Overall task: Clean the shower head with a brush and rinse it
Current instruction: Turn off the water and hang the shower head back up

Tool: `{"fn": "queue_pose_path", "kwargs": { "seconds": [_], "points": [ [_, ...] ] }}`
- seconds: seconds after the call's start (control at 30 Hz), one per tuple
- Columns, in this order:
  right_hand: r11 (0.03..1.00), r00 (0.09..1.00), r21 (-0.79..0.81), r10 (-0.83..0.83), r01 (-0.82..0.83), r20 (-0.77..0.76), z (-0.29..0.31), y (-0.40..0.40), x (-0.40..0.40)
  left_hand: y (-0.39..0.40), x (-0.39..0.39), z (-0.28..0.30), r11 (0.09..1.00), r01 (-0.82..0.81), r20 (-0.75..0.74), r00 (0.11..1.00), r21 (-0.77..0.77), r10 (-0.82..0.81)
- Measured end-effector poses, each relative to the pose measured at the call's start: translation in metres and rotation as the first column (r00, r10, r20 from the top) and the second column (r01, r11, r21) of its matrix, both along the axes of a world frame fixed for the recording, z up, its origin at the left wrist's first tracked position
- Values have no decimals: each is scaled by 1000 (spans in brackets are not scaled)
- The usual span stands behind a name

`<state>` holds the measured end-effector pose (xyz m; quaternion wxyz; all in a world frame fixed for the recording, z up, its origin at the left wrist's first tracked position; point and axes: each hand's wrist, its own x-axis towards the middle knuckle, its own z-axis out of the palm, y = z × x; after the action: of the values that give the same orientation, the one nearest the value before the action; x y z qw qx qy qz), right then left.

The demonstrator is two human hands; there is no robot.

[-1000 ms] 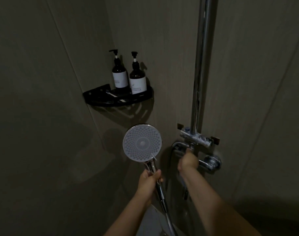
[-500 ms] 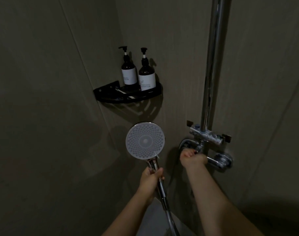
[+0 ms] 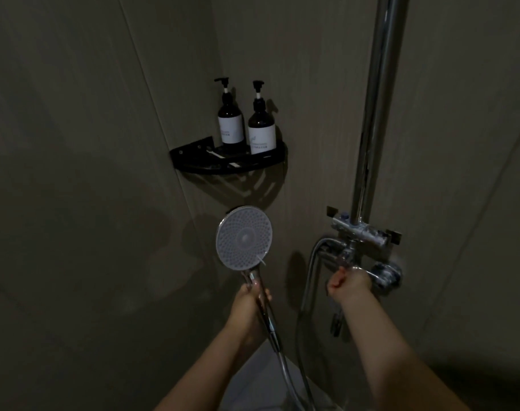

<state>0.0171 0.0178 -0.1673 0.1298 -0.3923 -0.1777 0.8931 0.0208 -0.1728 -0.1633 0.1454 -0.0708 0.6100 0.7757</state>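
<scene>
hand on the valve, head held ready

while the shower corner sits in dim light, the tall chrome riser [image 3: 374, 114] runs down the right wall to the valve [image 3: 362, 256], and a black corner shelf [image 3: 227, 166] above carries two pump bottles [image 3: 247, 123] side by side.

the shower head [image 3: 244, 238] is just left of the valve and below the shelf, its long axis near upright: round face on top, handle running straight down into the left hand [image 3: 248, 307]. so the head lies above that grip, and the hose [image 3: 285, 372] trails down from it. the left hand is wrapped round the handle. the right hand [image 3: 349, 287] is the one nearer the valve, fingers curled at its lower fitting; whether they truly clasp a lever is hard to tell in this light.

the face is a pale disc, tilted a little left, dotted with rings of nozzles around a plain centre. no water shows, and no brush is in view. turning on the water looks like the next step.
</scene>
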Motion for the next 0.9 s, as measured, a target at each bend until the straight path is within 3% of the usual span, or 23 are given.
{"fn": "queue_pose_path", "kwargs": {
  "seconds": [0.13,0.2,0.33,0.53,0.63,0.77,0.9],
  "points": [
    [962,980,260,-127,84,154,-12,4,11,-8,2,-7,999,25,50,998,23,-26],
    [895,967,446,-123,11,224,-22,2,15,-13,5,-14,999,41,46,998,9,-41],
    [597,950,781,-98,-184,298,-50,-6,20,-26,4,-30,994,14,-30,999,-107,-18],
    [449,929,836,-37,-315,369,-60,-9,18,-49,-2,-48,965,3,-84,996,-261,-25],
    [424,887,804,-1,-417,461,-67,-12,14,-58,-1,-53,958,8,-71,997,-287,-29],
    [461,870,766,26,-448,493,-75,-8,10,-66,-2,-55,913,22,-112,991,-408,-74],
    [504,874,747,35,-434,485,-79,-7,11,-67,-7,-55,883,-76,-189,982,-463,-15]
  ]
}}
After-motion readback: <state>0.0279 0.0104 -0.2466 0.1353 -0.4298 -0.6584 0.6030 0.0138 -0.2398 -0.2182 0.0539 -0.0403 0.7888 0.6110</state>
